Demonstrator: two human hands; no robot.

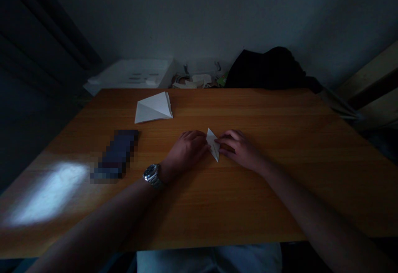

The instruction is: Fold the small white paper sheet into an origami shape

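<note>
A small folded piece of white paper (pixel 212 143), narrow and pointed at both ends, lies on the table between my hands. My left hand (pixel 190 148) is closed at its left edge, thumb and fingers pressed against the paper. From the other side, the curled fingertips of my right hand (pixel 236 148) grip the paper's right edge. Fingers hide parts of both edges. On my left wrist sits a silver watch (pixel 152 175).
The wooden table (pixel 199 206) carries a larger folded white paper (pixel 154 108) at the back left and a dark, pixelated flat object (pixel 117 155) on the left. Beyond the far edge are a white plastic tray (pixel 133 72) and black cloth (pixel 267 69).
</note>
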